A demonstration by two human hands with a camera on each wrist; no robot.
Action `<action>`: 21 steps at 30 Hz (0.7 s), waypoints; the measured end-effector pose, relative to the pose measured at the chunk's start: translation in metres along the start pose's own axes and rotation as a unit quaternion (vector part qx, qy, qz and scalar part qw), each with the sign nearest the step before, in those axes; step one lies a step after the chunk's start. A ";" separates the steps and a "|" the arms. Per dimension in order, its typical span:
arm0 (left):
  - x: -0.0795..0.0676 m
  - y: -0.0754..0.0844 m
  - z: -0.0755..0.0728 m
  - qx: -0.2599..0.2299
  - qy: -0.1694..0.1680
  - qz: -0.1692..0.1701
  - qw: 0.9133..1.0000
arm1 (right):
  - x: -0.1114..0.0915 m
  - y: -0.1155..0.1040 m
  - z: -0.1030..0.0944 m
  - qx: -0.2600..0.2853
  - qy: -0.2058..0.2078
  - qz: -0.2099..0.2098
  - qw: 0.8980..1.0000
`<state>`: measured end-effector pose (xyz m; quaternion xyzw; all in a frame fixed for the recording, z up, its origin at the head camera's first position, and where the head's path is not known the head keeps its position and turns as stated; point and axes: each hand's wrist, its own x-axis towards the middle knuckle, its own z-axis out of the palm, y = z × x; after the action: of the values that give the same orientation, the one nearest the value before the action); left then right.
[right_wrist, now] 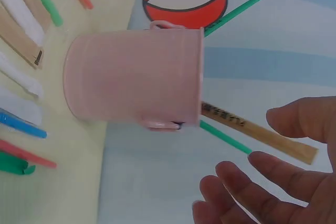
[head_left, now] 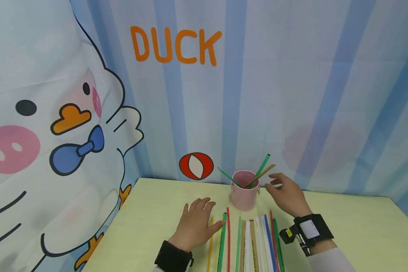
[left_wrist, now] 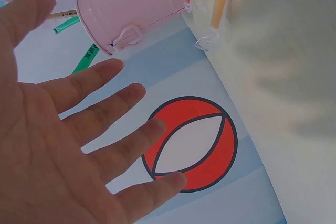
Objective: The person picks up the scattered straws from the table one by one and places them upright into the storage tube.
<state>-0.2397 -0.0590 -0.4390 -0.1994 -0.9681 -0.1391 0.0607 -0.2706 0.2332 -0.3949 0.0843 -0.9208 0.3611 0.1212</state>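
Note:
A pink bucket (head_left: 243, 197) with small side handles stands at the table's back edge. Leaning out of it are a thin green straw (head_left: 228, 175), a thicker green stick (head_left: 264, 163) and a flat brown paper sleeve with print (right_wrist: 262, 134). My right hand (head_left: 289, 194) is just right of the bucket, thumb and fingers apart near the sleeve's end, gripping nothing. My left hand (head_left: 197, 223), fingers spread, hovers at the left end of a row of straws and wrapped sticks. Its thumb lies over a green wrapped stick (head_left: 221, 245) in the head view; contact cannot be told.
The row on the pale yellow table (head_left: 360, 230) also holds a red straw (head_left: 229, 241), a blue straw (head_left: 269, 243), a yellow straw (head_left: 209, 249) and several white and brown wrapped pieces. Behind the table hangs a striped cloth (head_left: 258, 94) with a duck print.

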 end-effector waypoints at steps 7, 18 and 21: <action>-0.002 -0.001 -0.005 -0.005 0.008 -0.005 1.000 | -0.030 -0.002 -0.013 -0.014 0.037 -0.032 0.999; -0.003 0.000 -0.014 0.008 0.015 -0.014 1.000 | -0.066 0.020 -0.005 -0.058 0.016 0.042 0.997; -0.006 -0.001 -0.015 0.013 0.018 -0.013 1.000 | -0.071 0.026 0.001 -0.067 0.002 0.048 0.997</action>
<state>-0.2335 -0.0664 -0.4257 -0.1835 -0.9711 -0.1312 0.0784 -0.2090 0.2557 -0.4325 0.0313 -0.9455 0.3043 0.1114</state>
